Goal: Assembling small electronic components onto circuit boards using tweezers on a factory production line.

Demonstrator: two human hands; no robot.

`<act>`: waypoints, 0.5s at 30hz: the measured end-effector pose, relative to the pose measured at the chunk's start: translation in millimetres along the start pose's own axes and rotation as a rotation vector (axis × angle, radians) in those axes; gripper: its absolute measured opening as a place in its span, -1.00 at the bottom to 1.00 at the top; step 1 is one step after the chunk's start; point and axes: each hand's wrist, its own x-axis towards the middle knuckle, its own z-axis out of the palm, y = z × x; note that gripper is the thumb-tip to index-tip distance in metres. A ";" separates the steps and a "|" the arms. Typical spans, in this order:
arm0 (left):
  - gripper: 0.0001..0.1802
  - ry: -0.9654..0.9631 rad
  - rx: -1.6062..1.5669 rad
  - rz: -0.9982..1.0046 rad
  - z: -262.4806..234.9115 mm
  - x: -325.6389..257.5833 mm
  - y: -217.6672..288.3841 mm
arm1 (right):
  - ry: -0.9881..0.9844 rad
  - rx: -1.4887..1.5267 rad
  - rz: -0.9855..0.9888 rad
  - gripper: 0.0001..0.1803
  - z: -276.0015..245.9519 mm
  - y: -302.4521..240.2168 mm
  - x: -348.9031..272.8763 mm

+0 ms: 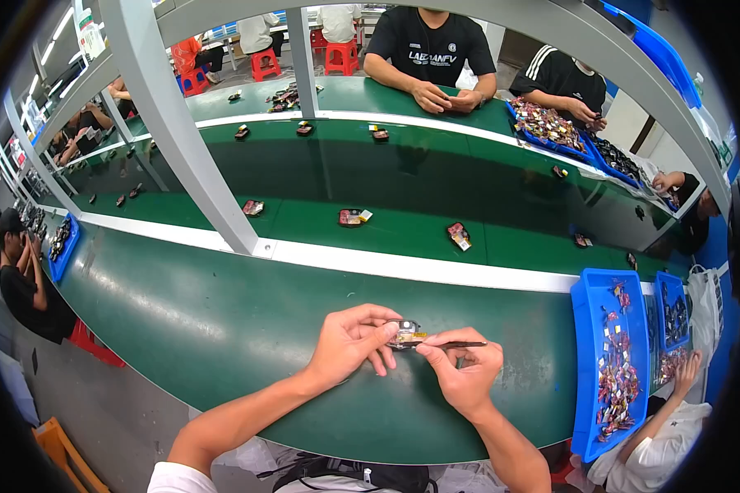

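Observation:
Over the green worktop, my left hand is closed around the left side of a small electronic device, a dark rounded housing with a see-through or pale middle and a yellow strip at its right. Thin black tweezers are pinched in my right hand, lying nearly level. Their tip end reaches the lower right edge of the device, where my fingers hide the exact contact. Both hands meet close together, slightly above the surface.
Right of my right hand stands a blue tray of small colourful parts, with a smaller blue tray beyond. Past a white rail, a green conveyor belt carries scattered devices. A grey post rises ahead-left. Other people sit around the line.

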 end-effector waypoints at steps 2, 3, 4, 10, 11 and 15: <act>-0.69 0.009 0.008 0.022 0.8 -0.9 0.0 | -0.006 0.016 0.038 -0.87 0.3 -1.0 0.5; -0.69 0.009 0.010 0.020 1.3 -1.1 -0.3 | -0.005 0.018 0.039 -0.87 0.5 -1.2 0.3; -0.69 0.013 0.006 0.028 1.7 -1.4 -0.6 | 0.002 0.009 0.032 -0.87 0.8 -1.3 0.1; -0.70 0.022 0.031 0.059 2.9 -2.3 1.8 | 0.009 -0.014 -0.014 -0.87 1.5 0.4 -0.9; -0.70 0.024 0.036 0.068 2.9 -2.2 1.9 | 0.007 -0.021 -0.034 -0.87 1.5 0.6 -0.7; -0.71 0.021 0.023 0.062 2.5 -1.8 1.1 | -0.004 -0.032 -0.075 -0.86 0.0 0.5 -0.5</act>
